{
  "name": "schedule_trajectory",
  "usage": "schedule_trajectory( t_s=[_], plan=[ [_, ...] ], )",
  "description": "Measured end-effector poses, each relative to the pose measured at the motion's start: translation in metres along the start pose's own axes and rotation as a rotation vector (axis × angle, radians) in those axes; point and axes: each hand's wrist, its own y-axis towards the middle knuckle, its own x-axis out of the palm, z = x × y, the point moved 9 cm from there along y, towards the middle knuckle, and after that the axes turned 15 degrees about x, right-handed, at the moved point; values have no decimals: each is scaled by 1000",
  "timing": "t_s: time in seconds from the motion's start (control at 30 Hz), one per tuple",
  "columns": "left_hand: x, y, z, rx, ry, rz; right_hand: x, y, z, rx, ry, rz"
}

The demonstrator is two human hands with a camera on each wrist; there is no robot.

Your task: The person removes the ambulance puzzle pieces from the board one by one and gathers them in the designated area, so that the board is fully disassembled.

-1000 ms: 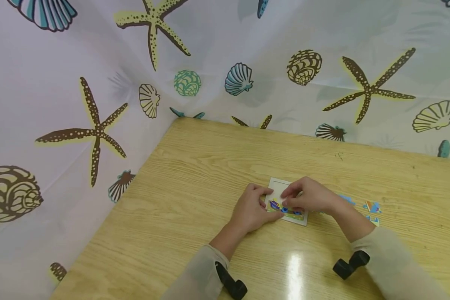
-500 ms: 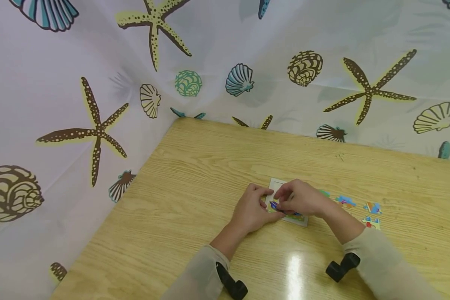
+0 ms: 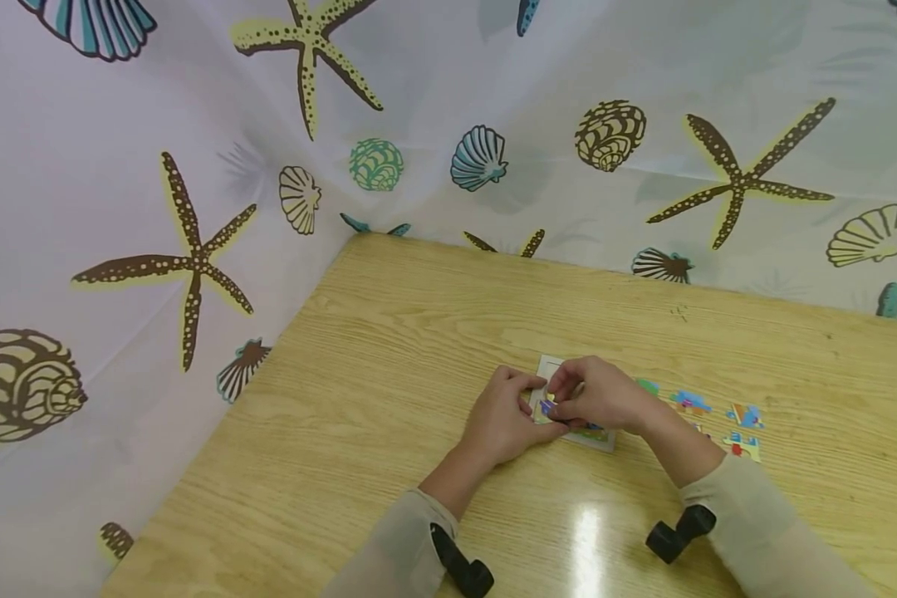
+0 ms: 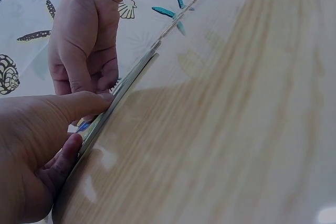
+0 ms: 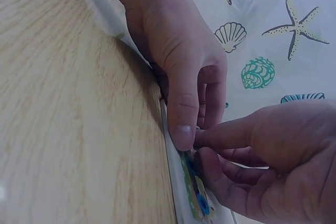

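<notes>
A small white-rimmed jigsaw puzzle board (image 3: 550, 364) lies on the wooden table, its lower part filled with a colourful picture. My left hand (image 3: 499, 419) grips the board's left and near edges, with the thumb along the near edge. Over the board, my right hand (image 3: 601, 397) pinches a small puzzle piece (image 3: 548, 404) showing purple and yellow at the left of the picture. Thumb and index finger meet close to the left thumb in the right wrist view. The fingers hide most of the piece, so I cannot tell whether it sits flat.
Loose puzzle pieces lie right of the board: a blue one (image 3: 691, 402), an orange and blue one (image 3: 747, 415), one with a red spot (image 3: 742, 447) and a green one (image 3: 648, 386). A shell-printed cloth (image 3: 419, 100) hangs behind and left of the table (image 3: 389, 349).
My right hand has shifted left across the board to the picture's left end, uncovering more loose pieces. The left hand stays in place on the board.
</notes>
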Motion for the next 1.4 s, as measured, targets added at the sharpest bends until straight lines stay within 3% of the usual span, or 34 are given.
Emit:
schedule_trajectory(
  t_s=[0.4,0.77,1.03,1.4],
  plan=[
    [1,0,0,-13,-5,-9,-7,-3,2,-23,72,41],
    [0,0,0,-24,-9,-6,-9,-12,11,-18,149,-39],
    [1,-1,-1,-36,-9,-1,-16,-15,16,-32,153,12],
    [0,-1,-2,-53,-2,3,-25,-22,34,26,268,28]
  ],
)
